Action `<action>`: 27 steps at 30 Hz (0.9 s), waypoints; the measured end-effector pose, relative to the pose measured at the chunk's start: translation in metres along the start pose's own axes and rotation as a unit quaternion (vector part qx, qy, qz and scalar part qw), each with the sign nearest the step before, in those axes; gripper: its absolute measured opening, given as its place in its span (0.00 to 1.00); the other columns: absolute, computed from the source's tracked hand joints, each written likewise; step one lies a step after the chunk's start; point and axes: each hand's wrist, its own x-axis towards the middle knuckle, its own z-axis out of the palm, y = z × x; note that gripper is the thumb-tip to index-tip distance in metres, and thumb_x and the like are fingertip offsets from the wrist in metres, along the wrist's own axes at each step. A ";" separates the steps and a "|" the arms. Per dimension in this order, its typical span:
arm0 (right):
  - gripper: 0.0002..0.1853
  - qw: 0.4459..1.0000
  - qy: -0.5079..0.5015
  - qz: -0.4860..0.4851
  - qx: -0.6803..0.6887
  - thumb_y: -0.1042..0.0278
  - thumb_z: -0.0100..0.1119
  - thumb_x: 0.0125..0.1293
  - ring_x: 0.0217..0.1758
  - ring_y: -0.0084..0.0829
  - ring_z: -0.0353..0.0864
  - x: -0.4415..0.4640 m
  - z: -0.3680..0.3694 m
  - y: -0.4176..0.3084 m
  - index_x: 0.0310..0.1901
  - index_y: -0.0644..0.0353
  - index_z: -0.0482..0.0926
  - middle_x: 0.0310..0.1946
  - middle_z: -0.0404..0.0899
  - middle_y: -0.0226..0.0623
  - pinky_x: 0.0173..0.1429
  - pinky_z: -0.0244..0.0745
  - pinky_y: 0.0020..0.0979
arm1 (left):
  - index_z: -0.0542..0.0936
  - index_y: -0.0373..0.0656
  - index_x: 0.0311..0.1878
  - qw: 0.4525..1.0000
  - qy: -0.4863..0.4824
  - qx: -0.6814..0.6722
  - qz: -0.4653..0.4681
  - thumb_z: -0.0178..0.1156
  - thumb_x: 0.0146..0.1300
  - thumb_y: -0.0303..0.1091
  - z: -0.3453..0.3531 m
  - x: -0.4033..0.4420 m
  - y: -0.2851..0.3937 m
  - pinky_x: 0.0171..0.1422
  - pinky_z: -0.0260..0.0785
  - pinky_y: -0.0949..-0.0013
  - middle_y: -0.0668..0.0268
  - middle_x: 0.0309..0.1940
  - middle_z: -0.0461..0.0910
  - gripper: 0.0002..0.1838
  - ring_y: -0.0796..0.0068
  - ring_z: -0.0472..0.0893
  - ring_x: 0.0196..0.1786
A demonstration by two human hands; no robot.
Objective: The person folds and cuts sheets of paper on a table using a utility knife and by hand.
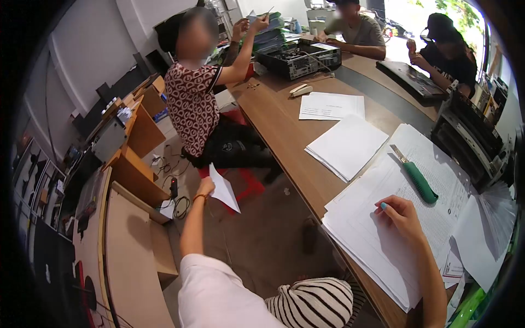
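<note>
1. Left hand [204,188] pinches a white paper sheet [224,192] beside the tabletop [284,123].
2. Right hand [402,216] curls over a paper stack [361,224] near the green-handled tool [420,183]; whether it pinches anything, I cannot tell.

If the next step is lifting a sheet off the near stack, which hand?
Probably right. The right hand is at the paper stack, fingers loosely curled, holding nothing visible. The left hand is away from the table, already gripping a white sheet.
</note>
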 end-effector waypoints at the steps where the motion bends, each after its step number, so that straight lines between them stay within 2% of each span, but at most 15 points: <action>1: 0.08 1.000 -0.005 -0.005 0.002 0.72 0.49 0.65 0.27 0.17 0.74 -0.002 0.000 -0.002 0.39 0.65 0.77 0.28 0.79 0.32 0.29 0.69 0.19 | 0.78 0.31 0.36 0.997 0.061 0.010 0.055 0.56 0.53 0.39 0.000 0.006 -0.038 0.40 0.71 0.55 0.43 0.32 0.78 0.17 0.52 0.80 0.40; 2: 0.08 1.000 -0.008 0.004 0.021 0.72 0.49 0.64 0.27 0.17 0.74 -0.004 -0.001 -0.006 0.38 0.65 0.77 0.28 0.79 0.32 0.29 0.69 0.19 | 0.78 0.29 0.34 0.998 0.045 -0.037 0.039 0.58 0.53 0.39 -0.038 -0.010 -0.051 0.35 0.70 0.57 0.44 0.29 0.78 0.18 0.54 0.80 0.34; 3: 0.08 0.999 -0.011 0.011 0.039 0.72 0.49 0.64 0.26 0.17 0.74 -0.006 -0.002 -0.009 0.38 0.66 0.77 0.27 0.79 0.32 0.29 0.69 0.19 | 0.77 0.28 0.31 0.988 0.125 -0.074 0.049 0.59 0.53 0.38 -0.021 0.063 -0.167 0.30 0.70 0.60 0.50 0.26 0.79 0.17 0.60 0.79 0.27; 4: 0.08 0.999 -0.017 0.004 0.038 0.72 0.49 0.64 0.26 0.17 0.74 -0.007 -0.004 -0.005 0.38 0.66 0.77 0.27 0.79 0.32 0.29 0.69 0.19 | 0.77 0.29 0.29 0.982 0.119 -0.139 0.051 0.57 0.51 0.31 -0.070 0.058 -0.205 0.26 0.69 0.61 0.57 0.22 0.78 0.12 0.66 0.77 0.23; 5: 0.08 0.999 -0.017 -0.027 0.031 0.73 0.49 0.64 0.26 0.17 0.74 -0.005 -0.006 0.003 0.38 0.66 0.77 0.27 0.79 0.32 0.29 0.69 0.19 | 0.76 0.30 0.29 0.939 0.155 -0.305 -0.045 0.54 0.49 0.26 -0.126 0.023 -0.210 0.24 0.68 0.61 0.61 0.19 0.76 0.08 0.68 0.76 0.21; 7: 0.08 0.996 -0.032 -0.080 0.027 0.73 0.49 0.64 0.26 0.17 0.74 -0.002 -0.009 0.011 0.38 0.66 0.77 0.26 0.79 0.32 0.29 0.70 0.19 | 0.72 0.27 0.37 0.930 0.349 -0.032 -0.107 0.49 0.51 0.25 -0.206 0.011 -0.271 0.39 0.72 0.55 0.40 0.31 0.77 0.12 0.49 0.80 0.37; 9: 0.08 0.996 -0.030 -0.085 -0.001 0.73 0.50 0.63 0.25 0.17 0.74 -0.001 -0.010 0.015 0.37 0.67 0.77 0.26 0.79 0.33 0.29 0.70 0.20 | 0.71 0.27 0.37 0.819 0.532 -0.042 -0.212 0.48 0.54 0.27 -0.297 -0.075 -0.236 0.39 0.71 0.54 0.41 0.31 0.77 0.11 0.48 0.79 0.37; 11: 0.08 0.994 -0.037 -0.102 0.024 0.73 0.50 0.63 0.24 0.17 0.74 0.001 -0.011 0.023 0.37 0.67 0.77 0.26 0.79 0.33 0.29 0.70 0.20 | 0.71 0.27 0.37 0.722 0.653 -0.063 -0.221 0.47 0.58 0.28 -0.356 -0.141 -0.198 0.40 0.70 0.53 0.43 0.30 0.76 0.12 0.47 0.78 0.36; 12: 0.07 0.994 -0.037 -0.097 0.036 0.74 0.50 0.62 0.24 0.18 0.74 0.003 -0.010 0.024 0.37 0.67 0.77 0.25 0.79 0.33 0.29 0.70 0.20 | 0.71 0.27 0.37 0.688 0.689 -0.073 -0.216 0.46 0.60 0.29 -0.377 -0.170 -0.176 0.41 0.69 0.52 0.43 0.30 0.76 0.12 0.46 0.78 0.36; 14: 0.07 0.994 -0.030 -0.095 0.034 0.75 0.50 0.62 0.24 0.18 0.74 0.001 -0.010 0.017 0.37 0.67 0.77 0.25 0.78 0.33 0.29 0.70 0.20 | 0.62 0.25 0.47 0.658 0.731 -0.059 -0.170 0.44 0.64 0.33 -0.397 -0.189 -0.190 0.42 0.69 0.47 0.37 0.33 0.76 0.17 0.40 0.76 0.40; 19: 0.07 0.996 -0.012 -0.084 0.018 0.76 0.49 0.61 0.24 0.18 0.74 -0.003 -0.008 0.015 0.36 0.68 0.77 0.25 0.77 0.32 0.30 0.70 0.20 | 0.66 0.27 0.45 0.655 0.724 -0.159 -0.147 0.42 0.64 0.33 -0.373 -0.187 -0.170 0.49 0.66 0.50 0.36 0.41 0.73 0.15 0.38 0.73 0.46; 21: 0.08 0.998 -0.007 -0.057 -0.009 0.74 0.48 0.63 0.25 0.17 0.73 -0.006 -0.007 0.009 0.36 0.66 0.77 0.25 0.77 0.31 0.31 0.70 0.20 | 0.64 0.24 0.50 0.661 0.719 -0.209 -0.050 0.45 0.63 0.32 -0.338 -0.166 -0.156 0.56 0.64 0.57 0.36 0.47 0.70 0.19 0.43 0.71 0.52; 24: 0.09 0.995 -0.009 -0.088 -0.039 0.73 0.47 0.64 0.26 0.17 0.73 -0.006 -0.007 0.006 0.37 0.64 0.78 0.26 0.77 0.29 0.31 0.69 0.19 | 0.63 0.27 0.54 0.731 0.572 -0.342 0.144 0.46 0.66 0.33 -0.270 -0.176 -0.050 0.58 0.62 0.65 0.50 0.51 0.70 0.20 0.63 0.72 0.51; 25: 0.10 0.996 -0.032 -0.075 -0.031 0.68 0.48 0.64 0.29 0.19 0.75 -0.003 -0.011 0.011 0.41 0.63 0.77 0.30 0.78 0.32 0.33 0.71 0.20 | 0.65 0.30 0.54 0.760 0.504 -0.383 0.146 0.46 0.66 0.33 -0.251 -0.193 0.006 0.53 0.64 0.67 0.59 0.47 0.72 0.18 0.71 0.72 0.47; 27: 0.13 0.997 -0.053 -0.054 -0.028 0.63 0.50 0.65 0.32 0.21 0.76 -0.003 -0.015 0.009 0.45 0.62 0.76 0.34 0.78 0.35 0.35 0.72 0.22 | 0.69 0.36 0.51 0.813 0.301 -0.415 0.278 0.47 0.65 0.30 -0.229 -0.207 0.081 0.39 0.63 0.73 0.70 0.32 0.70 0.13 0.82 0.68 0.34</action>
